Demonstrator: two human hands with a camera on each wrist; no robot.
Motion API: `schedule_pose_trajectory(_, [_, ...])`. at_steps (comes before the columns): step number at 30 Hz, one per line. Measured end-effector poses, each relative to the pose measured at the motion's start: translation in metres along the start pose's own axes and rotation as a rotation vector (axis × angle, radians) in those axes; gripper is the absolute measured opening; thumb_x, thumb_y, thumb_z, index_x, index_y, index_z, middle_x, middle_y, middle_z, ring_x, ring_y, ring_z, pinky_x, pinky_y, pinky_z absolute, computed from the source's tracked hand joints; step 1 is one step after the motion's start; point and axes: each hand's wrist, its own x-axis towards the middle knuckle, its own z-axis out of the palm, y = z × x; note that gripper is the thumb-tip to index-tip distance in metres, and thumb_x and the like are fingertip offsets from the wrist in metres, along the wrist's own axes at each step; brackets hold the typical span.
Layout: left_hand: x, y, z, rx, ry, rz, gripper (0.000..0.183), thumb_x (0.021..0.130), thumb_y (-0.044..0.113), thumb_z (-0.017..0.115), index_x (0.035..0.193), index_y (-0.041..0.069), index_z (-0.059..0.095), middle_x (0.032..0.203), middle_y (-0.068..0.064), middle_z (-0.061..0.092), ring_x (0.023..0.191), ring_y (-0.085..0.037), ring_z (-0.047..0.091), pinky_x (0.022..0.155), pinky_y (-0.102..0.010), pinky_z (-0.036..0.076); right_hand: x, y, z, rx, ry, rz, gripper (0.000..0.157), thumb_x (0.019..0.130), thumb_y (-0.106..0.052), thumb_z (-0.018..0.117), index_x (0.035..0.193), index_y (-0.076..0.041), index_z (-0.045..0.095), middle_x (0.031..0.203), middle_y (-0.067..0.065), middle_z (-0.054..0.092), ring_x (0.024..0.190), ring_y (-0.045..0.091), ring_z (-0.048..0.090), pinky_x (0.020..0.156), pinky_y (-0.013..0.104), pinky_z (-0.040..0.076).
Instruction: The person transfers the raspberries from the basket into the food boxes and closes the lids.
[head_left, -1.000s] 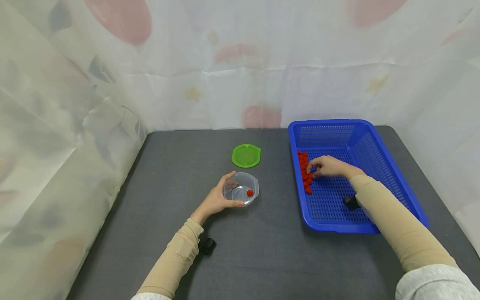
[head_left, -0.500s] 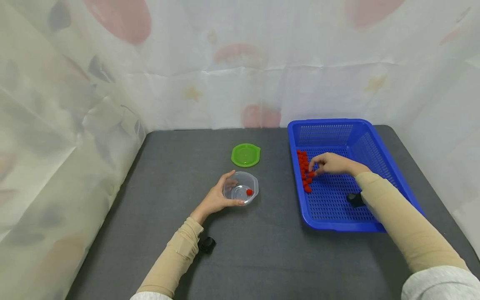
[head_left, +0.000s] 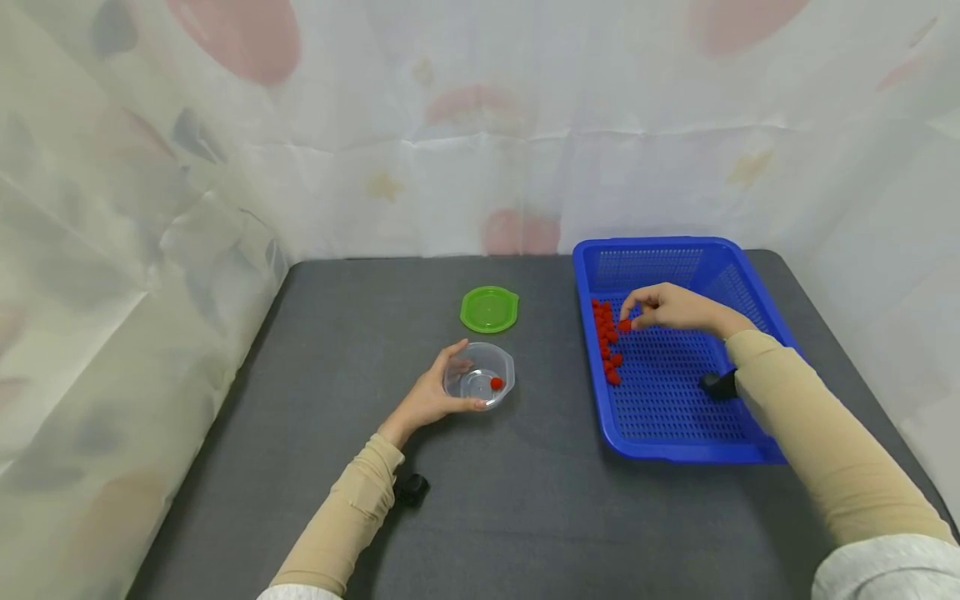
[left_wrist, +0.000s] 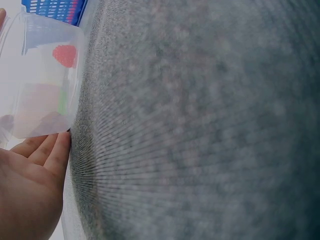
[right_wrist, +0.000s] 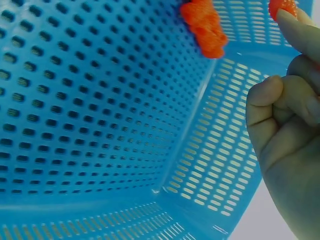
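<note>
- Pinching one red berry (head_left: 626,326), the right hand (head_left: 670,307) is over the blue basket (head_left: 660,421), fingers bent down and arm stretched out.
- The left hand (head_left: 431,398) holds the clear cup (head_left: 487,358), thumb near, fingers far.
- Another berry (head_left: 497,384) sits inside the cup; I can't tell if the cup touches the gray surface (head_left: 540,517).
- More berries (head_left: 604,329) lie along the basket's left wall.

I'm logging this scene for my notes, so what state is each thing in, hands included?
Clear container: uncovered, one red piece inside.
Green lid: off the container, lying on the table.
Blue basket: uncovered, holds red pieces along one side.
Left hand: grips the container.
Right hand: pinches another red piece over the basket.
</note>
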Motion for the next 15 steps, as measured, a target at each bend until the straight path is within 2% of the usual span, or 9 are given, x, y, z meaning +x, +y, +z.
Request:
schedule_pose_trajectory(8, [0.0, 0.001, 0.0, 0.007, 0.002, 0.004, 0.106, 0.062, 0.036, 0.086, 0.147, 0.027, 0.023, 0.133, -0.003, 0.054, 0.128, -0.019, 0.048, 0.107, -0.048, 0.033, 0.0, -0.013, -0.011, 0.05, 0.049, 0.017, 0.02, 0.091, -0.019, 0.061, 0.108, -0.009, 0.062, 0.058, -0.003, 0.036, 0.052, 0.009, 0.029, 0.06, 0.031, 0.036])
schedule_pose_trajectory(11, [0.0, 0.002, 0.0, 0.005, 0.0, 0.001, 0.106, 0.062, 0.036, 0.086, 0.147, 0.026, 0.024, 0.133, -0.003, 0.054, 0.128, -0.019, 0.047, 0.107, -0.048, 0.033, -0.001, -0.021, -0.013, 0.07, 0.081, 0.021, 0.02, 0.091, -0.019, 0.06, 0.109, -0.01, 0.061, 0.062, -0.002, 0.042, 0.056, 0.01, 0.034, 0.061, 0.03, 0.037])
schedule_pose_trajectory(15, [0.001, 0.002, 0.0, 0.003, -0.002, -0.002, 0.106, 0.062, 0.037, 0.086, 0.147, 0.027, 0.024, 0.133, -0.003, 0.054, 0.128, -0.019, 0.047, 0.107, -0.048, 0.033, -0.002, -0.032, -0.016, 0.067, 0.113, 0.008, 0.019, 0.092, -0.019, 0.058, 0.109, -0.011, 0.061, 0.074, 0.001, 0.054, 0.07, 0.015, 0.045, 0.066, 0.031, 0.039])
